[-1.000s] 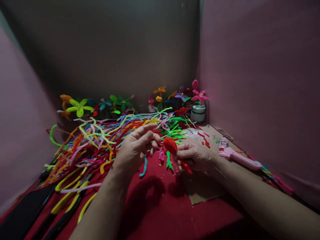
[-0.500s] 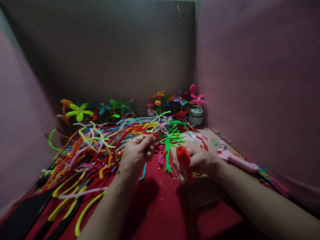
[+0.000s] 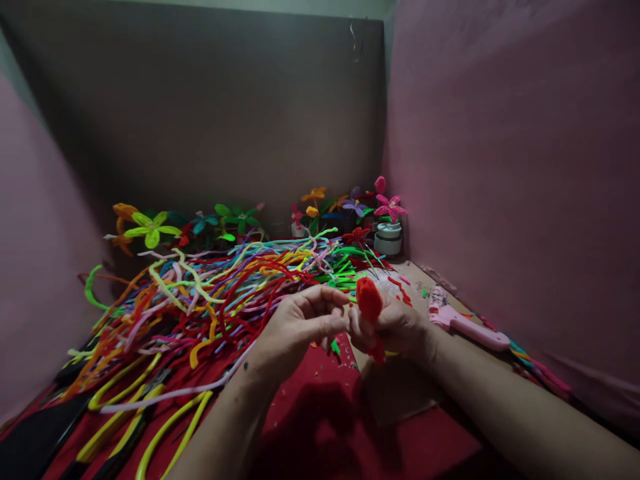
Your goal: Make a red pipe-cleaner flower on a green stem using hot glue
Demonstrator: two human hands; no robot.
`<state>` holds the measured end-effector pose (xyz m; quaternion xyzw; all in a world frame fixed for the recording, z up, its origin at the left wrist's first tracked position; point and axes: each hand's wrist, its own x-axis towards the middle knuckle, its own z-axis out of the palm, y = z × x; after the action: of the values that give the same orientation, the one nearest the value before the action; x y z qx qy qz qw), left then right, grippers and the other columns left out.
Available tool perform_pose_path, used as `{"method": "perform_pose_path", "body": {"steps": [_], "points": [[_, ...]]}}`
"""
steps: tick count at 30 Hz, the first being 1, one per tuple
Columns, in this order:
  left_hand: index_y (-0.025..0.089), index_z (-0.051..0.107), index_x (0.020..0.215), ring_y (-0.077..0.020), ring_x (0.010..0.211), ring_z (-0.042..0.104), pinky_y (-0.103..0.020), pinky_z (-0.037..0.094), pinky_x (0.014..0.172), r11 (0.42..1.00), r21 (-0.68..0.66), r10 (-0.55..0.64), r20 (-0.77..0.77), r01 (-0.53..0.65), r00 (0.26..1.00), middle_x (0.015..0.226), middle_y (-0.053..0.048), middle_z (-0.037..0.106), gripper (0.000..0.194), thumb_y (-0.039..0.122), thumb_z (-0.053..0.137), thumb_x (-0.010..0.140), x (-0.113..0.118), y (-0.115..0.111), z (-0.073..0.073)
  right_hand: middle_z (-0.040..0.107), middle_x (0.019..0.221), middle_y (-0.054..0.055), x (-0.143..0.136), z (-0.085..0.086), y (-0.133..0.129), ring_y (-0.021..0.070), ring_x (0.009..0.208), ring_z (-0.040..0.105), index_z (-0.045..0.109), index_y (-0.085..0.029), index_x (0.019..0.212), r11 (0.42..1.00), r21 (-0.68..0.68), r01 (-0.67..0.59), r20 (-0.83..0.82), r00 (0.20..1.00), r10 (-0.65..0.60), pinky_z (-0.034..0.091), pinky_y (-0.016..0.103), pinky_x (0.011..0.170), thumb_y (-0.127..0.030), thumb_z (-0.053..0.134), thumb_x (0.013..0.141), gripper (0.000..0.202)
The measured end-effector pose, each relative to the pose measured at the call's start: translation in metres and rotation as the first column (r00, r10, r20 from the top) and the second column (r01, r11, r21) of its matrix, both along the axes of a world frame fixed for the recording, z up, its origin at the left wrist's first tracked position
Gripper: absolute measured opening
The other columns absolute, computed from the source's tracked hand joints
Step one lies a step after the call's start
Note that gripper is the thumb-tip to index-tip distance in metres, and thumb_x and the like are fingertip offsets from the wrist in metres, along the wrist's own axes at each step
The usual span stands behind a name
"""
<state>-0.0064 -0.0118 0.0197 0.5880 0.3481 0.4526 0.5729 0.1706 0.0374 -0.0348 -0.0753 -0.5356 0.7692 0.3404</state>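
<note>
My right hand (image 3: 400, 327) is closed around a red fuzzy flower bud (image 3: 369, 300), whose head stands up above the fingers, with more red showing below them. Close beside it on the left is my left hand (image 3: 313, 317), its thumb and forefinger brought toward each other near the right fingers. A short bit of green shows between the two hands; whether the left fingertips grip it is too small to tell. Behind the left hand, a green pipe-cleaner piece (image 3: 335, 347) on the red cloth is mostly hidden.
A big heap of coloured pipe cleaners (image 3: 200, 293) spreads at left, with yellow-handled pliers (image 3: 120, 420) in front. On cardboard (image 3: 415, 273) at right lies a pink glue gun (image 3: 470, 327). Fuzzy flowers (image 3: 153, 230) and a pale jar (image 3: 388, 239) stand behind.
My left hand has moved right, from above the pipe cleaners to beside my right hand, and now covers much of the green piece. The red bud stays in my right hand. The view has shifted slightly.
</note>
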Motion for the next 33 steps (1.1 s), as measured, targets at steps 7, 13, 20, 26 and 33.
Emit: {"method": "perform_pose_path", "body": {"steps": [7, 13, 20, 26, 33], "points": [[0.015, 0.063, 0.082, -0.0074, 0.050, 0.049, -0.019, 0.037, 0.046, 0.997, -0.021, 0.074, 0.059, -0.073, 0.996, 0.064, 0.000, 0.062, 0.016, 0.025, 0.068, 0.071, 0.014, 0.000, -0.008, 0.061, 0.052, 0.003, -0.007, 0.007, -0.001, 0.0043, 0.038, 0.046, 0.065, -0.009, 0.067, 0.974, -0.208, 0.091, -0.013, 0.995, -0.096, 0.025, 0.013, 0.035, -0.033, 0.076, 0.062, 0.027], [0.013, 0.065, 0.075, -0.0067, 0.046, 0.045, -0.021, 0.034, 0.045, 0.988, -0.023, 0.151, 0.024, -0.151, 0.988, 0.061, 0.000, 0.059, 0.017, 0.029, 0.068, 0.070, 0.010, 0.007, -0.017, 0.063, 0.053, 0.004, -0.011, 0.008, 0.000, 0.0041, 0.037, 0.047, 0.066, -0.009, 0.067, 0.963, -0.249, 0.104, 0.057, 0.994, -0.092, 0.027, 0.013, 0.033, -0.028, 0.079, 0.055, 0.026], [0.011, 0.063, 0.068, -0.0079, 0.043, 0.045, -0.022, 0.033, 0.043, 0.978, -0.062, 0.200, -0.009, -0.200, 0.980, 0.051, 0.001, 0.053, 0.019, 0.028, 0.071, 0.066, 0.010, 0.010, -0.020, 0.060, 0.048, 0.001, -0.010, 0.009, 0.000, 0.0037, 0.034, 0.042, 0.067, -0.009, 0.064, 0.963, -0.251, 0.104, 0.137, 0.988, -0.071, 0.028, 0.014, 0.035, -0.028, 0.080, 0.050, 0.027], [0.013, 0.059, 0.074, -0.0064, 0.042, 0.045, -0.019, 0.032, 0.040, 0.970, -0.155, 0.203, 0.101, -0.186, 0.974, 0.057, 0.002, 0.056, 0.021, 0.025, 0.073, 0.063, 0.013, 0.009, -0.017, 0.062, 0.052, 0.001, -0.011, 0.011, -0.003, 0.0036, 0.036, 0.042, 0.067, -0.010, 0.065, 0.963, -0.227, 0.144, 0.141, 0.983, -0.114, 0.027, 0.016, 0.036, -0.027, 0.079, 0.052, 0.024], [0.011, 0.061, 0.079, -0.0045, 0.043, 0.046, -0.015, 0.034, 0.039, 0.919, -0.119, 0.391, 0.181, -0.375, 0.902, 0.059, 0.002, 0.057, 0.019, 0.019, 0.069, 0.064, -0.001, 0.022, -0.023, 0.066, 0.057, 0.002, -0.006, 0.015, 0.008, 0.0055, 0.045, 0.050, 0.067, -0.014, 0.064, 0.869, -0.330, 0.369, 0.022, 0.923, -0.384, 0.031, 0.015, 0.041, -0.019, 0.078, 0.054, 0.015]]}}
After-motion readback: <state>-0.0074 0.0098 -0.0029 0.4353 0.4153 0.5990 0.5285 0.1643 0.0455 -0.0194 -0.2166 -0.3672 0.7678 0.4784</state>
